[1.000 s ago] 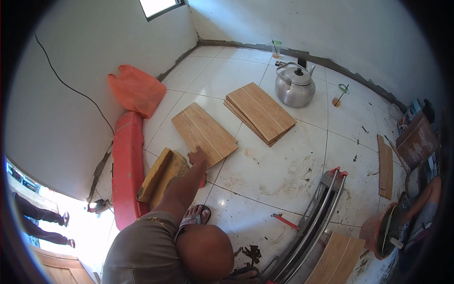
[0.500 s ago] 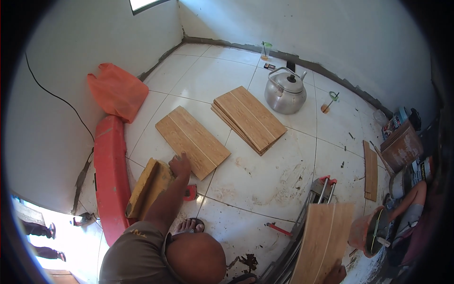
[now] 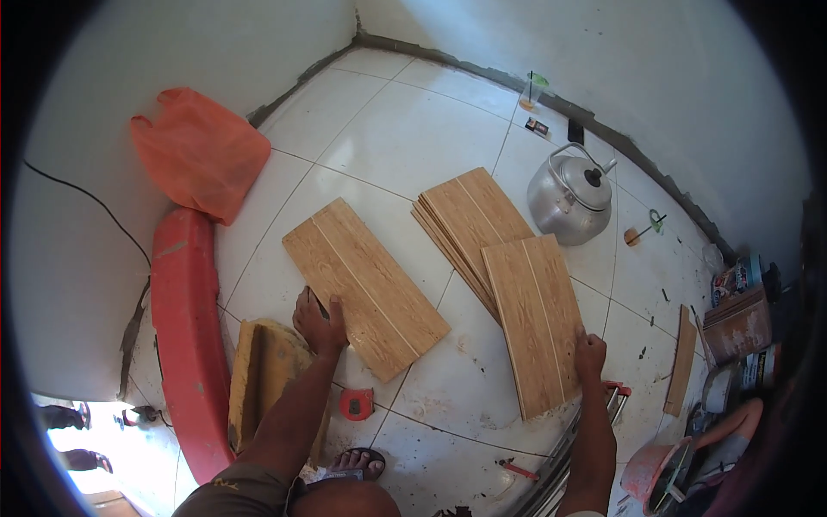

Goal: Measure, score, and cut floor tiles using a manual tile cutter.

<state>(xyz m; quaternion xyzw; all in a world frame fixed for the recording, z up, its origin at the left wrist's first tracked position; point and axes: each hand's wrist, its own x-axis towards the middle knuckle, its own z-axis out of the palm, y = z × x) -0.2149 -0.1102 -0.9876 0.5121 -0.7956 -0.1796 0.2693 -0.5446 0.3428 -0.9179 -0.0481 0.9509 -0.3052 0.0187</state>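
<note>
My right hand [image 3: 590,355] grips the right edge of a wood-look tile [image 3: 538,332], tilted and overlapping the lower right of a stack of similar tiles [image 3: 469,215] in the view. Another wood-look tile [image 3: 366,289] lies on the floor to the left. At its near left edge is my left hand [image 3: 319,323], thumb at the tile's rim and fingers apart from it, with a dark gap between them. Beside that forearm sits a yellow channelled block [image 3: 271,362]. A red tape measure [image 3: 356,403] lies near my sandalled foot [image 3: 357,463].
A metal kettle [image 3: 570,198] stands behind the stack. Along the left wall are a long red block [image 3: 185,327] and an orange bag [image 3: 202,155]. A railed tile cutter [image 3: 603,414] lies by my right forearm; a bucket [image 3: 650,474] and another person's arm [image 3: 732,422] are farther right.
My right hand has brought its tile up and left from the lower right to the stack. My left hand has drawn back from the left tile's top to its edge, thumb and fingers spreading.
</note>
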